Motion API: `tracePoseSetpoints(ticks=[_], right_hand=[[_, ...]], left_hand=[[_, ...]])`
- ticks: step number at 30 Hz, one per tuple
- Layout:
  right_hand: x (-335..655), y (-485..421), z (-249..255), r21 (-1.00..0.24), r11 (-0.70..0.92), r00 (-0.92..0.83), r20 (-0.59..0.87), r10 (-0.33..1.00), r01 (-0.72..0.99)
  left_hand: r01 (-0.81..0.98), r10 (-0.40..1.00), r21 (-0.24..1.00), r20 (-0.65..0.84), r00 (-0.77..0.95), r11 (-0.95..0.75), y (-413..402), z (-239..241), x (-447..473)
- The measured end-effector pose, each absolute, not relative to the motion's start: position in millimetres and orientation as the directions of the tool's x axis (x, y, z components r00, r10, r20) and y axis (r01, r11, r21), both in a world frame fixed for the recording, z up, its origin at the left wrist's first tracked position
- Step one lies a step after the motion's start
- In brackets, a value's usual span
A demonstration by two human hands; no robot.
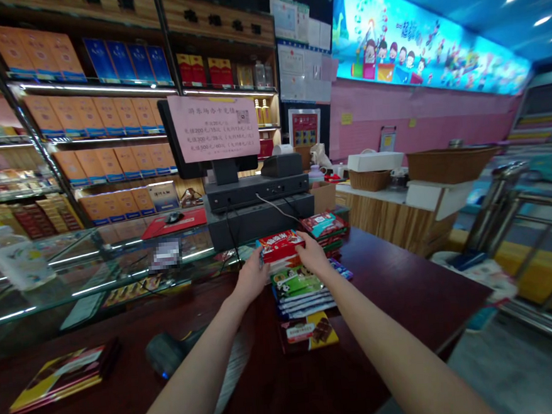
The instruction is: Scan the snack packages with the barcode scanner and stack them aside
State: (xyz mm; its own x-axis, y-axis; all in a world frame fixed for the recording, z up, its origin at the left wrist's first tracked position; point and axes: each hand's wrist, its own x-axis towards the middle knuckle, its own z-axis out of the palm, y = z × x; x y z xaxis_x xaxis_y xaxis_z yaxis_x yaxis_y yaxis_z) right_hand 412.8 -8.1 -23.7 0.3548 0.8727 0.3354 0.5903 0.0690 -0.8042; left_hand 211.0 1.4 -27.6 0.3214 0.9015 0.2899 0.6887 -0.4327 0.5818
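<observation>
Between my two hands is a red snack packet with white lettering. My left hand grips its left end and my right hand its right end. Just below it in the view lies a pile of packets, with a green panda packet on top and blue-white ones under it. Nearer to me is a yellow and brown chocolate packet. More red and brown packets are stacked beyond my right hand. A dark barcode scanner rests on the counter left of my left forearm.
Flat yellow and brown packets lie at the counter's left. A glass display case adjoins it, with a clear bottle on top. A register with a pink sign stands ahead. Metal railings are at right.
</observation>
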Motion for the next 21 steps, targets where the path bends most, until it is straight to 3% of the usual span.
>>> tracePoseSetpoints(ticks=[11, 21], right_hand=[[401.7, -17.9, -25.1, -0.768, 0.113, 0.346, 0.408, 0.845, 0.630], [345.9, -26.1, -25.3, -0.837, 0.255, 0.297, 0.432, 0.851, 0.485]], left_hand=[[0.641, 0.895, 0.625, 0.330, 0.300, -0.446, -8.6, -22.9, 195.9], [0.639, 0.877, 0.624, 0.443, 0.186, -0.451, -29.3, -12.6, 132.6]])
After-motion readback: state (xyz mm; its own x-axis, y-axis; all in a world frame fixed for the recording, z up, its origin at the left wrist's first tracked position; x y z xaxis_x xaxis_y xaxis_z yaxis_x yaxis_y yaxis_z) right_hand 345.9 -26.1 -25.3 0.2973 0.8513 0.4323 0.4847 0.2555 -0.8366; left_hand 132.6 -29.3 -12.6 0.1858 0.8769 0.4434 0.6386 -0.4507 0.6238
